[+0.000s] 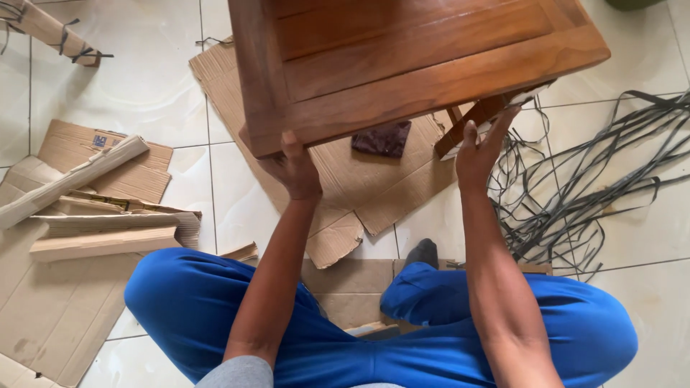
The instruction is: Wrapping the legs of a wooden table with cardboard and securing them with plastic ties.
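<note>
Wooden table (402, 65) gripped by both hands above brown cardboard (359, 194).

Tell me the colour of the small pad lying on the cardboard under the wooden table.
The small pad is dark maroon-brown, seen in the head view.

**Floor surface and what lies on it**

We note a pale tiled floor (151, 79). Flattened cardboard sheets (359, 190) lie at centre, a dark red-brown pad (382, 138) resting on them. At left we see more cardboard pieces (68, 294) with folded cardboard edge strips (79, 176) on top. At right lies a loose tangle of grey strapping bands (589, 187). A strapped cardboard strip (50, 29) lies top left.
</note>
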